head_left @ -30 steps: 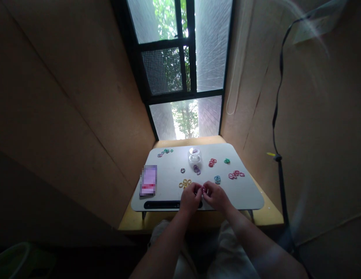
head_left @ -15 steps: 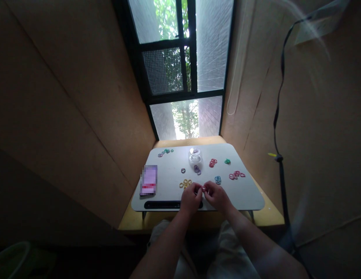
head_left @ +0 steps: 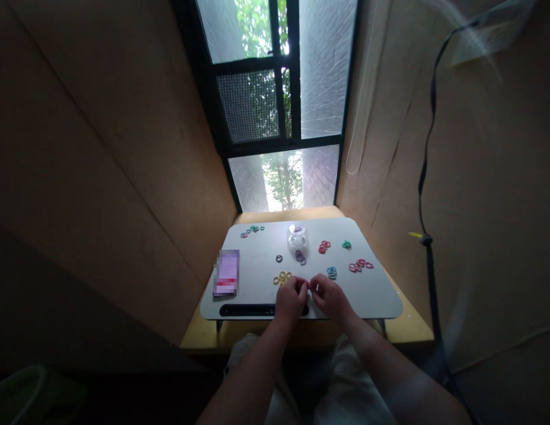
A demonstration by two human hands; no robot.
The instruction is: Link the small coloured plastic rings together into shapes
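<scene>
My left hand (head_left: 292,298) and my right hand (head_left: 328,296) meet near the front of the white lap table (head_left: 252,260). Both are closed, fingertips pinched together on a small pink hair tie (head_left: 308,285), mostly covered by the fingers. Just behind my left hand lies a group of yellow hair ties (head_left: 282,277). Blue hair ties (head_left: 331,272) rest beyond my right hand, with pinkish-red ones (head_left: 360,265) farther right. Purple hair ties (head_left: 300,257) and a single dark one (head_left: 279,258) lie toward the middle, before a clear plastic jar (head_left: 297,237).
Red hair ties (head_left: 324,247) and green ones (head_left: 346,244) lie at the back right; a mixed green and grey group (head_left: 252,231) is at the back left. A phone-like flat object (head_left: 227,273), its face pixelated, sits left. A black slot (head_left: 246,310) runs along the front edge.
The hands stay in nearly the same place. The fingers have shifted slightly around the pink hair tie, and less of it shows now. The groups on the table are unchanged.
</scene>
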